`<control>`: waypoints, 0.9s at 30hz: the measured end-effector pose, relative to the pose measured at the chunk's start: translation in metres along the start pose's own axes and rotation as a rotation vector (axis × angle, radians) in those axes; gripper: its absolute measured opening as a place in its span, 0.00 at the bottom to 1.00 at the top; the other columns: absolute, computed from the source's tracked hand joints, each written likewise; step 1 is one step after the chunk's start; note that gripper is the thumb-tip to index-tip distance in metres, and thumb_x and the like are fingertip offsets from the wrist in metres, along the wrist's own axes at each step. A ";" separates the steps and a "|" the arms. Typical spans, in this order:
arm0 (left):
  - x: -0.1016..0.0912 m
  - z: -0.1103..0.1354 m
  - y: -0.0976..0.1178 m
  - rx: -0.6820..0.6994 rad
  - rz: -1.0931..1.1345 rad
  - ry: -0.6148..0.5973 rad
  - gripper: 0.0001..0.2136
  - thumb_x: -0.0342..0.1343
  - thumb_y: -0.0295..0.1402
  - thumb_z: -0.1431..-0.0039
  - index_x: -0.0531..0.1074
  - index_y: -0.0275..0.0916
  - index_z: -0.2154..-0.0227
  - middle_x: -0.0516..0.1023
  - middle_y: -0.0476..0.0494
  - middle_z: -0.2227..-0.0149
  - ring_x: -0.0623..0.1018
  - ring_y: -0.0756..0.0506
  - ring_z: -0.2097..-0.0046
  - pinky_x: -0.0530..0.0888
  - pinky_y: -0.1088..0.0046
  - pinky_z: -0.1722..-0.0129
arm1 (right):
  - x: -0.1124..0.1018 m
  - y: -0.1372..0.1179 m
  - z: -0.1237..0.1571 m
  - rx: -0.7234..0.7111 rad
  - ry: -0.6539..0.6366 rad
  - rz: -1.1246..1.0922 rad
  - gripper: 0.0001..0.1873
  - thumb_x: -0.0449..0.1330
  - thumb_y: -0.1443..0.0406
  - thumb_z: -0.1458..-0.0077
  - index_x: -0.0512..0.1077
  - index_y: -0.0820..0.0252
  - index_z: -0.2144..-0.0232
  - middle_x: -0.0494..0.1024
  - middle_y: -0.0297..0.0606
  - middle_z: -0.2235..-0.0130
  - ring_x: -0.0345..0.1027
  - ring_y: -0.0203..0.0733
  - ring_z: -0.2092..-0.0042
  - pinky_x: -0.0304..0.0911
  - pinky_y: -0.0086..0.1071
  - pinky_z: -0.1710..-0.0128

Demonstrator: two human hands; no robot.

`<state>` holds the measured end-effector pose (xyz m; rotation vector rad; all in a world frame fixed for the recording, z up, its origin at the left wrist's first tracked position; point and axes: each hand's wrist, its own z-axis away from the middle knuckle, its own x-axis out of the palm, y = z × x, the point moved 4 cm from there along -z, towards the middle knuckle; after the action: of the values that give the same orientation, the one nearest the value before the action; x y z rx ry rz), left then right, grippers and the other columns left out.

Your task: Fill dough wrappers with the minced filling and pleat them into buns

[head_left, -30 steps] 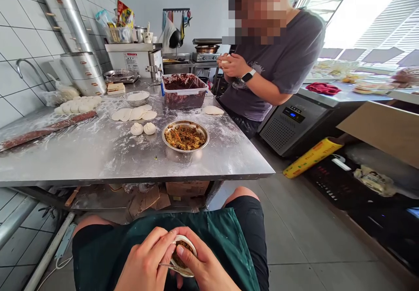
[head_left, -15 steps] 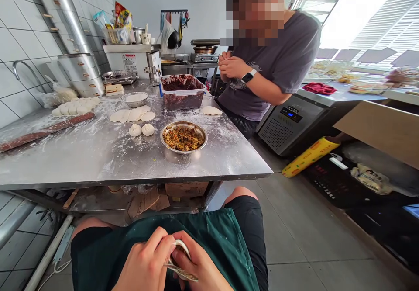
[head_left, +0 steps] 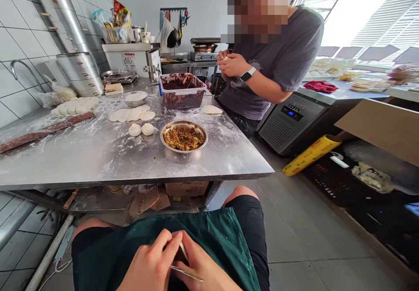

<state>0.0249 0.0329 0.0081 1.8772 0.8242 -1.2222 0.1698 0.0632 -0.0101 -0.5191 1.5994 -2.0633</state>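
Observation:
Over my lap, my left hand [head_left: 149, 260] and my right hand [head_left: 204, 262] are closed together around a filled dough wrapper [head_left: 183, 252]. Only a strip of its white rim shows between my fingers. The fingertips of both hands pinch that rim. A thin metal utensil [head_left: 188, 274] sticks out between the hands, its tip against the right hand; which hand carries it I cannot tell. Ahead on the steel table [head_left: 81, 164] stands a metal bowl [head_left: 183, 138] of chopped brown-orange filling. Two pleated buns [head_left: 141, 129] sit left of it.
Flat dough wrappers [head_left: 131, 114] lie behind the buns, with another wrapper [head_left: 212, 110] at right. A tub of dark filling [head_left: 182, 92], a flour bowl [head_left: 135, 98], dough pieces [head_left: 76, 105] and a wooden rod [head_left: 49, 131] are farther back. A co-worker [head_left: 262, 72] pinches dough at right.
My fingertips have drawn closer together over the dough, so less of its rim and filling shows. Both hands and the metal utensil have shifted slightly right.

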 end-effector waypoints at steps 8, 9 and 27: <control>-0.008 -0.001 -0.010 -0.045 0.089 0.124 0.16 0.45 0.28 0.30 0.67 0.40 0.43 0.79 0.43 0.55 0.84 0.49 0.62 0.80 0.79 0.67 | 0.004 -0.006 0.004 -0.049 -0.087 -0.406 0.21 0.54 0.48 0.35 0.66 0.55 0.50 0.71 0.35 0.61 0.67 0.41 0.61 0.63 0.38 0.57; -0.008 -0.002 -0.009 -0.036 0.084 0.124 0.16 0.44 0.27 0.31 0.67 0.40 0.44 0.80 0.43 0.56 0.84 0.49 0.62 0.80 0.79 0.68 | 0.006 -0.002 0.003 -0.054 -0.082 -0.401 0.20 0.54 0.48 0.34 0.66 0.54 0.50 0.71 0.34 0.62 0.67 0.40 0.62 0.63 0.37 0.58; -0.002 -0.005 -0.001 0.039 -0.062 0.065 0.20 0.43 0.21 0.40 0.71 0.41 0.50 0.80 0.45 0.62 0.78 0.51 0.75 0.76 0.80 0.75 | 0.005 0.004 0.000 -0.076 0.029 -0.116 0.17 0.55 0.48 0.35 0.68 0.54 0.62 0.68 0.33 0.63 0.61 0.41 0.61 0.63 0.36 0.58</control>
<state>0.0257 0.0375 0.0116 1.9447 0.9059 -1.2282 0.1663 0.0596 -0.0137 -0.6254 1.7071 -2.1090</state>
